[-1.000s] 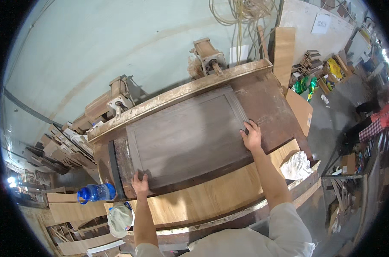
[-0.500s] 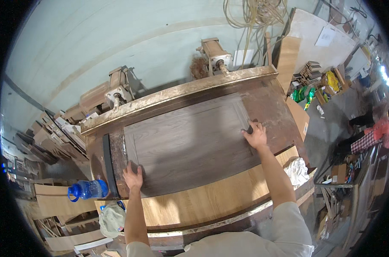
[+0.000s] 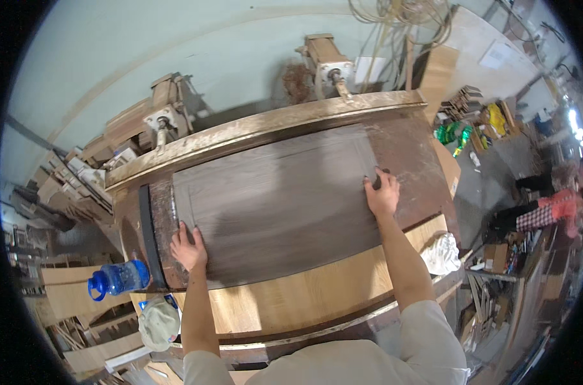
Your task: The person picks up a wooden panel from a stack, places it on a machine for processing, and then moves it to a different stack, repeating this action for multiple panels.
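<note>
Both arms reach forward over the tabletop [image 3: 291, 301]. Left hand [image 3: 189, 247] and right hand [image 3: 381, 196] press flat, fingers spread, clamping nothing, on the dark panel's [image 3: 278, 199] near-left and right edges.

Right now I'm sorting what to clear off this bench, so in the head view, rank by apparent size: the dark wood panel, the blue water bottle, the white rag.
1. dark wood panel, by far the largest.
2. and 3. blue water bottle and white rag look alike in size; I won't rank them.
</note>
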The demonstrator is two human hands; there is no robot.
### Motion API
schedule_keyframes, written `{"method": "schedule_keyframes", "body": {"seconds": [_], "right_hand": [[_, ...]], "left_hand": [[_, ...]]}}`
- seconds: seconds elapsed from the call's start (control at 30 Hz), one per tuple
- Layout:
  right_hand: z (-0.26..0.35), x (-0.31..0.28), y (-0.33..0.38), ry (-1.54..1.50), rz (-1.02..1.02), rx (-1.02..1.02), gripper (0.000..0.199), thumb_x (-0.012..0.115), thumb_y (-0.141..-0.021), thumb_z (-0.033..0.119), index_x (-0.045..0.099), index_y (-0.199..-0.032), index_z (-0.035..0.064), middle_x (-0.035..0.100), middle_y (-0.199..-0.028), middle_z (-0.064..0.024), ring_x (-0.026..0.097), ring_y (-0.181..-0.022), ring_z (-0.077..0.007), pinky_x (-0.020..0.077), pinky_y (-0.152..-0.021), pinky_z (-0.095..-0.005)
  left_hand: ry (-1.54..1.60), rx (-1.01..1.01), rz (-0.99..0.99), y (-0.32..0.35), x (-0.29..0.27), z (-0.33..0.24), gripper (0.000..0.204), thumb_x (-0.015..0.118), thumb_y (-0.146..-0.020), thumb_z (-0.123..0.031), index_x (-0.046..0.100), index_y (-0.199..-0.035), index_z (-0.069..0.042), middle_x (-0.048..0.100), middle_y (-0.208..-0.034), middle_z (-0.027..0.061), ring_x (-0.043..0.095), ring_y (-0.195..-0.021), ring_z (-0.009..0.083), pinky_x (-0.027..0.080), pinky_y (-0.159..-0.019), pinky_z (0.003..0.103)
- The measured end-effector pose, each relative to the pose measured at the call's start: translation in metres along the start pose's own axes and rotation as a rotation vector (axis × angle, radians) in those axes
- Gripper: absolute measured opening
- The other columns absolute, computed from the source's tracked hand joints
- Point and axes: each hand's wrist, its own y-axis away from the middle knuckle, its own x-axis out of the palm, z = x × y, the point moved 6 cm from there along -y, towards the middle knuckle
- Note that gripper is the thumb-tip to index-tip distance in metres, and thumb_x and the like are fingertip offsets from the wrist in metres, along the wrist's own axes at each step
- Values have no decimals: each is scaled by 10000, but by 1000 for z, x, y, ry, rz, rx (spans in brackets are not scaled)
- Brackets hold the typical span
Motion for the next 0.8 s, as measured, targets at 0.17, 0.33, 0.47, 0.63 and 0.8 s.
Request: {"method": "schedule_keyframes", "body": {"seconds": [0.17, 0.33, 0.47, 0.63, 0.8], "right_hand": [[2, -1, 2, 3, 20, 45, 502, 714, -812, 416, 625, -1270, 231, 577, -1223, -72, 509, -1166, -299, 387, -1023, -459], [0, 0, 4, 36, 62, 87, 487, 712, -816, 409, 621, -1267, 249, 577, -1216, -42, 502, -1182, -263, 342, -1037, -481], [4, -1, 4, 42, -16, 9, 478, 714, -812, 412, 627, -1253, 250, 579, -1209, -35, 504, -1187, -256, 323, -1044, -484], [-1, 4, 4, 79, 54, 88, 493, 715, -807, 425, 620, -1257, 246, 579, -1218, -46, 503, -1205, -263, 318, -1053, -485], [3, 1, 3, 61, 9, 39, 509, 718, -807, 422, 605, -1271, 247, 571, -1250, -57, 493, -1222, -275, 323, -1056, -493]], "left_hand": [[61, 52, -15, 0, -6, -5, 531, 565, -931, -440, 556, -1377, -153, 557, -1269, 138, 497, -1165, 363, 359, -1037, 501], [58, 21, 6, 0, -7, -7, 534, 554, -937, -449, 549, -1386, -159, 546, -1306, 117, 491, -1185, 347, 354, -1053, 493], [62, 29, 5, 0, -7, -7, 541, 553, -940, -448, 535, -1398, -160, 541, -1303, 129, 485, -1188, 360, 369, -1035, 501], [57, 36, 3, 1, -6, -6, 539, 553, -944, -440, 529, -1401, -156, 549, -1287, 139, 487, -1182, 365, 382, -1019, 501], [14, -17, 32, 1, -5, -2, 542, 566, -941, -437, 531, -1401, -151, 554, -1287, 133, 489, -1179, 359, 390, -1010, 494]]}}
